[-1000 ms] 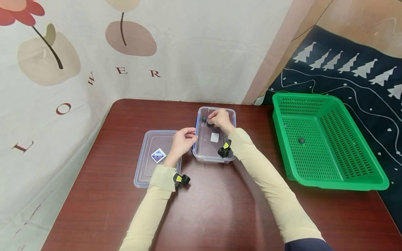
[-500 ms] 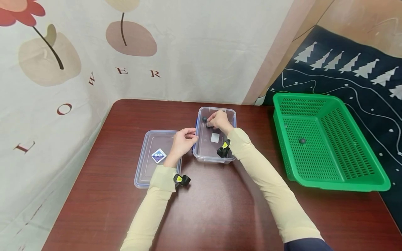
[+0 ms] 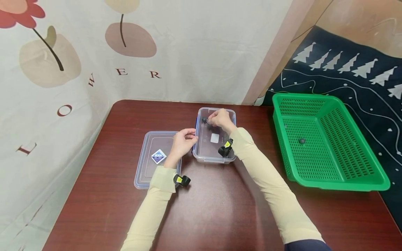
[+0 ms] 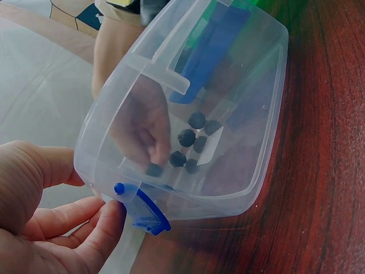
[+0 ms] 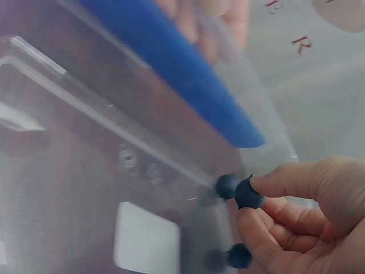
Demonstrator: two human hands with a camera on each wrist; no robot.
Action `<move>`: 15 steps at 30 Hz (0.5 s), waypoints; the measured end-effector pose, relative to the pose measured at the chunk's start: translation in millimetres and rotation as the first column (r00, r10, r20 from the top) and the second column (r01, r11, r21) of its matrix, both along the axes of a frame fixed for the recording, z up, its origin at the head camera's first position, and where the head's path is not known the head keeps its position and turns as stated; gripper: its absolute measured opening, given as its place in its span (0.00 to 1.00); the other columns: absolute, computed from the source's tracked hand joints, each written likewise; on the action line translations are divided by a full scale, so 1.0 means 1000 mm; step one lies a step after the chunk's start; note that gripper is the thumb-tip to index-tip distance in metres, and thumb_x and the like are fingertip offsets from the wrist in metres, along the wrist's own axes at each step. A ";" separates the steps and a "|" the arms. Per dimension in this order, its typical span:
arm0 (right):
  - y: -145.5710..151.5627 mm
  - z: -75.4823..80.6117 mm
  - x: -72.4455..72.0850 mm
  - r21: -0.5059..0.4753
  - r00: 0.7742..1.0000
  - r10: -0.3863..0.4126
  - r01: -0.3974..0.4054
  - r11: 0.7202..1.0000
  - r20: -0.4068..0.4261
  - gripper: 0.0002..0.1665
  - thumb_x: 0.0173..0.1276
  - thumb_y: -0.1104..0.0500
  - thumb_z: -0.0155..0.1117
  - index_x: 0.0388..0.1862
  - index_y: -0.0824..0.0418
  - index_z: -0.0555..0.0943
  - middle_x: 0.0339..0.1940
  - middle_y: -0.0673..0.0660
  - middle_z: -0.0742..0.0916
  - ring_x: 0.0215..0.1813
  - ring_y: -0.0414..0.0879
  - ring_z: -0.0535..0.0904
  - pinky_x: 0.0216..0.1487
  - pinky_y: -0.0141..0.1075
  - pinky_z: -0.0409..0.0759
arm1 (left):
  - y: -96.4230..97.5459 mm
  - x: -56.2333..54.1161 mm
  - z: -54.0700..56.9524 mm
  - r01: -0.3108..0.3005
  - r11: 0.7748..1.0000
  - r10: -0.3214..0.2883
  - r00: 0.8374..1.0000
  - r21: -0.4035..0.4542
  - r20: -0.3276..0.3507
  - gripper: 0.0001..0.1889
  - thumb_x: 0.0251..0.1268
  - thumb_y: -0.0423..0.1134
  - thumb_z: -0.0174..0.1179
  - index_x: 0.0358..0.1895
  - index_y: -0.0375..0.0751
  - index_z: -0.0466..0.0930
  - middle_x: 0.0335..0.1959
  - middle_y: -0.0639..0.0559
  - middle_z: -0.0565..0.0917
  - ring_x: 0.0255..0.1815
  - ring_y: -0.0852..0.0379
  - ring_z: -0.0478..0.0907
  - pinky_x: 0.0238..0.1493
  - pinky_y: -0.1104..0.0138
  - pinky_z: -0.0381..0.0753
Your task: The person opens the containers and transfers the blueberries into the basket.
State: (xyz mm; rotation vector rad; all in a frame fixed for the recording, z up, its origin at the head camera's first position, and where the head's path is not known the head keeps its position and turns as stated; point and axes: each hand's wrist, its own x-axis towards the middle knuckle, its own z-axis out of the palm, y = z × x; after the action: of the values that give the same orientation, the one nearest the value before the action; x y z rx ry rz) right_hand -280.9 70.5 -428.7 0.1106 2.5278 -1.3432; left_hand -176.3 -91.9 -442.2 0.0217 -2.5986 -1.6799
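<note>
On the reddish table [image 3: 207,216], a clear box [image 3: 202,149] is being touched by the left hand [image 3: 182,142] (its fingers loosely extended), and inside it a dark ball [image 5: 249,194] is being pinched by the right hand [image 3: 221,119].

Soft, fairly even light fills the head view, showing the clear rectangular plastic box [image 3: 204,149] brightly. On the near side of the box, a pale sheen lies across the glossy red-brown wooden surface [image 3: 201,216], with soft shadows beside the pale yellow fabric sleeves [image 3: 273,188]. Well left of the box, the white printed cloth [image 3: 28,115] looks stretched toward the frame's edge. The left wrist view is dimmer; the box's walls haze whatever shows through. The right wrist view looks milky, glare whitening the box, its white square label [image 5: 147,238] soft, the foremost small blue-black ball [image 5: 248,195] crisper.
</note>
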 end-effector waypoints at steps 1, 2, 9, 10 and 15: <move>0.002 0.003 0.000 -0.013 1.000 0.002 -0.002 1.000 -0.005 0.09 0.54 0.68 0.67 0.35 0.70 0.84 0.34 0.62 0.86 0.34 0.51 0.84 0.40 0.38 0.83 | 0.000 0.000 0.000 -0.001 1.000 0.001 1.000 0.005 0.004 0.17 0.53 0.29 0.60 0.48 0.28 0.79 0.39 0.37 0.84 0.39 0.46 0.82 0.43 0.62 0.80; 0.004 0.006 0.000 -0.016 1.000 0.001 -0.001 1.000 -0.011 0.09 0.54 0.67 0.67 0.35 0.69 0.84 0.34 0.61 0.86 0.35 0.51 0.85 0.41 0.39 0.82 | 0.000 0.000 0.000 -0.001 1.000 0.001 1.000 0.009 0.009 0.17 0.53 0.29 0.60 0.48 0.28 0.79 0.39 0.37 0.84 0.39 0.46 0.82 0.43 0.62 0.80; 0.025 0.036 0.001 -0.085 1.000 -0.027 0.027 0.996 0.007 0.13 0.57 0.64 0.67 0.41 0.67 0.83 0.40 0.62 0.85 0.42 0.54 0.84 0.48 0.43 0.80 | 0.000 0.000 0.000 0.001 1.000 -0.001 1.000 0.010 0.026 0.17 0.54 0.30 0.60 0.48 0.29 0.79 0.40 0.37 0.84 0.40 0.46 0.82 0.45 0.61 0.80; 0.029 0.041 0.001 -0.107 0.999 -0.031 0.032 0.994 0.010 0.13 0.58 0.65 0.67 0.42 0.68 0.83 0.42 0.63 0.85 0.44 0.55 0.83 0.48 0.43 0.80 | 0.000 0.000 0.000 0.002 1.000 -0.002 1.000 0.013 0.026 0.17 0.54 0.30 0.60 0.48 0.29 0.79 0.39 0.37 0.84 0.40 0.46 0.82 0.45 0.60 0.80; 0.051 0.063 0.004 -0.139 0.999 -0.041 0.041 0.989 -0.003 0.16 0.60 0.65 0.65 0.46 0.70 0.81 0.51 0.64 0.81 0.49 0.57 0.82 0.52 0.40 0.78 | 0.000 0.000 0.000 0.009 1.000 -0.009 1.000 0.013 0.013 0.17 0.53 0.30 0.60 0.48 0.28 0.79 0.39 0.37 0.83 0.39 0.45 0.82 0.44 0.61 0.80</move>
State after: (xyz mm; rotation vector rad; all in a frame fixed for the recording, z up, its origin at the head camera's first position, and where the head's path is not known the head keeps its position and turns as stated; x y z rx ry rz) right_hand -276.7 121.4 -365.9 0.1309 2.4400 -1.5331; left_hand -176.8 -92.3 -441.9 0.0216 -2.6014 -1.7051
